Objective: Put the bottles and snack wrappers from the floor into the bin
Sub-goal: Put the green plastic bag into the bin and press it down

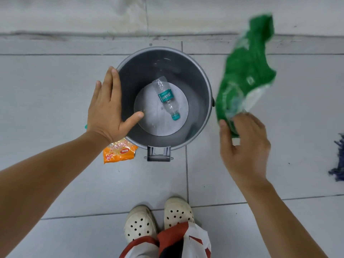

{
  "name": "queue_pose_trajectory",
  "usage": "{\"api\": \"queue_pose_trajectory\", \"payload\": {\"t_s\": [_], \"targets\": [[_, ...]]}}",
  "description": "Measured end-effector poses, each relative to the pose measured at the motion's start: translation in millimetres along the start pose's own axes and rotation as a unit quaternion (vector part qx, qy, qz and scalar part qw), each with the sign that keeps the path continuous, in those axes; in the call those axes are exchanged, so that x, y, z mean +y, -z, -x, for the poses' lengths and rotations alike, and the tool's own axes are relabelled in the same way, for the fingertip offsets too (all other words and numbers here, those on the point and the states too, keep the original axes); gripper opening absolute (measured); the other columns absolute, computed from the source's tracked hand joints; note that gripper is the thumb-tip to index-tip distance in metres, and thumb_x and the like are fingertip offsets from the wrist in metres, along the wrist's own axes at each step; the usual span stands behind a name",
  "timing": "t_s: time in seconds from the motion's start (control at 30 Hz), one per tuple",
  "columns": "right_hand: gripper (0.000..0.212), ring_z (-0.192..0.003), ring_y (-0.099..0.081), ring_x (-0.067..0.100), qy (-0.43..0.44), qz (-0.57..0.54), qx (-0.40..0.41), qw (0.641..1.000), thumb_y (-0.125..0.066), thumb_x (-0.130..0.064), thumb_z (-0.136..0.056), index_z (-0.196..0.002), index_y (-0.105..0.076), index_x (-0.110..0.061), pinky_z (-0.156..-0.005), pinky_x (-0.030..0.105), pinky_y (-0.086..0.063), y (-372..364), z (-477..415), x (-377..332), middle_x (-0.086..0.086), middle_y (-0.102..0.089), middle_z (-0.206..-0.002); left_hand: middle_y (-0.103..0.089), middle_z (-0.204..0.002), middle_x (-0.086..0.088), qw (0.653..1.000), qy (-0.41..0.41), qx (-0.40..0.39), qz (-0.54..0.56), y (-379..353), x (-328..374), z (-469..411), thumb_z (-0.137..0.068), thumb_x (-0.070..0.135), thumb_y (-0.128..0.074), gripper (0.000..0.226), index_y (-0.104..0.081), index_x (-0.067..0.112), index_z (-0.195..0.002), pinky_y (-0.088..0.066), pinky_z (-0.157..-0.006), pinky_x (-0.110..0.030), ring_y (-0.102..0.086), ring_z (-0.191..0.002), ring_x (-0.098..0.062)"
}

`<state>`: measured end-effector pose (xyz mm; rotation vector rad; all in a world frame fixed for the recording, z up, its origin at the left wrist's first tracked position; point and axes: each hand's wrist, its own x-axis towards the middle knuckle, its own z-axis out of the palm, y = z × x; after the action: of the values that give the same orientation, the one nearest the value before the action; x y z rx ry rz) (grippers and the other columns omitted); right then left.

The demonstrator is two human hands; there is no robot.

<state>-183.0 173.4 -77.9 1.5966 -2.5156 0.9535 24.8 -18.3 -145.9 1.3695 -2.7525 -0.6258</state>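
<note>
A round grey bin (202,77) stands open on the tiled floor, straight below me. Inside it lies a clear plastic bottle (166,97) with a teal label and cap. My left hand (108,108) hovers flat over the bin's left rim, fingers spread, holding nothing. My right hand (243,148) is to the right of the bin and pinches the lower end of a green snack wrapper (245,71), which hangs blurred in the air outside the rim. An orange snack wrapper (120,151) lies on the floor against the bin's near left side, partly under my left wrist.
The bin's pedal bracket (158,154) sticks out toward me. My feet in white clogs (158,218) stand just behind it. A blue mop head (337,164) lies at the right edge. A wall base runs along the top of the view.
</note>
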Motion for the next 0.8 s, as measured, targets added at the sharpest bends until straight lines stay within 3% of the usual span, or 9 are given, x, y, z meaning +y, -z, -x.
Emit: {"api": "queue_pose_trajectory", "payload": {"t_s": [0.1,0.2,0.3,0.37,0.5,0.6,0.7,0.77,0.8], "targets": [[0.008,-0.078,-0.051,0.015,0.116,-0.027,-0.063,0.991,-0.065,0.002,-0.084,-0.085,-0.065,-0.005,-0.076,0.025,-0.04,-7.6,-18.0,-28.3,0.008,-0.07,-0.085,-0.019,-0.159,-0.023,1.0,-0.023,-0.004,0.008,-4.3,-7.1,0.1,-0.079,0.084,-0.016,0.113,-0.013,-0.004,-0.151,-0.016,-0.119,-0.055,-0.019,-0.146,-0.038],[0.022,-0.086,-0.063,0.019,0.162,0.011,-0.148,0.976,-0.068,-0.002,-0.082,-0.104,-0.068,-0.005,-0.076,0.03,-0.047,-36.1,-22.3,-43.9,0.007,-0.073,-0.1,-0.026,-0.157,-0.021,0.999,-0.035,-0.019,0.014,-10.4,-14.5,-3.2,-0.077,0.085,-0.015,0.113,-0.026,-0.002,-0.149,-0.012,-0.121,-0.053,-0.019,-0.148,-0.033],[0.024,-0.075,-0.069,0.025,0.139,0.03,-0.25,0.958,-0.071,-0.001,-0.079,-0.102,-0.068,-0.006,-0.06,0.032,-0.053,-60.8,-19.4,-46.8,0.007,-0.073,-0.09,-0.031,-0.154,-0.024,0.998,-0.029,0.011,0.052,-10.3,-10.7,-2.1,-0.077,0.085,-0.021,0.112,-0.024,0.0,-0.149,-0.017,-0.118,-0.058,-0.025,-0.144,-0.037],[0.014,-0.063,-0.066,0.026,0.092,0.071,-0.324,0.939,-0.065,-0.002,-0.083,-0.095,-0.066,-0.008,-0.049,0.026,-0.041,-68.9,-21.3,-44.4,0.005,-0.069,-0.076,-0.024,-0.157,-0.024,0.999,-0.032,0.019,0.039,-6.5,-8.5,-0.2,-0.073,0.089,-0.021,0.12,-0.019,-0.003,-0.15,-0.016,-0.119,-0.056,-0.021,-0.146,-0.035],[0.024,-0.077,-0.061,0.025,0.019,0.168,-0.436,0.884,-0.051,-0.001,-0.091,-0.112,-0.056,-0.012,-0.06,0.03,-0.038,-79.4,-26.9,-42.3,0.006,-0.064,-0.088,-0.018,-0.158,-0.025,0.999,-0.026,0.004,0.027,-6.6,-10.1,1.6,-0.067,0.095,-0.019,0.133,-0.012,-0.009,-0.15,-0.012,-0.121,-0.053,-0.018,-0.147,-0.035],[0.025,-0.086,-0.058,0.026,0.022,0.233,-0.493,0.838,-0.054,0.001,-0.086,-0.106,-0.059,-0.012,-0.071,0.032,-0.038,-91.5,-30.2,-53.5,0.005,-0.06,-0.09,-0.021,-0.157,-0.027,0.999,-0.028,0.009,0.035,-6.7,-9.3,2.5,-0.065,0.097,-0.019,0.137,-0.01,-0.011,-0.149,-0.012,-0.12,-0.054,-0.02,-0.146,-0.037],[0.015,-0.1,-0.057,0.027,0.05,0.296,-0.569,0.766,-0.055,-0.009,-0.086,-0.099,-0.06,-0.014,-0.095,0.039,-0.04,-102.6,-36.3,-64.2,0.003,-0.061,-0.098,-0.022,-0.156,-0.028,0.999,-0.031,0.018,0.037,-6.7,-9.3,2.5,-0.065,0.096,-0.018,0.136,-0.011,-0.01,-0.149,-0.012,-0.12,-0.054,-0.021,-0.145,-0.038],[0.012,-0.113,-0.05,0.028,0.044,0.298,-0.619,0.725,-0.053,-0.009,-0.087,-0.097,-0.053,-0.015,-0.108,0.047,-0.03,-102.4,-44.5,-62.2,0.005,-0.06,-0.109,-0.022,-0.156,-0.028,0.999,-0.032,0.02,0.034,-7.5,-9.7,2.5,-0.067,0.095,-0.018,0.134,-0.01,-0.009,-0.149,-0.011,-0.121,-0.054,-0.021,-0.145,-0.039],[0.015,-0.119,-0.047,0.029,0.042,0.283,-0.626,0.725,-0.053,-0.008,-0.086,-0.098,-0.052,-0.016,-0.112,0.052,-0.022,-99.1,-49.3,-59.2,0.007,-0.058,-0.111,-0.022,-0.156,-0.028,0.999,-0.032,0.018,0.032,-7.8,-10.2,2.6,-0.067,0.095,-0.018,0.133,-0.01,-0.009,-0.149,-0.011,-0.121,-0.053,-0.021,-0.145,-0.039]]}}
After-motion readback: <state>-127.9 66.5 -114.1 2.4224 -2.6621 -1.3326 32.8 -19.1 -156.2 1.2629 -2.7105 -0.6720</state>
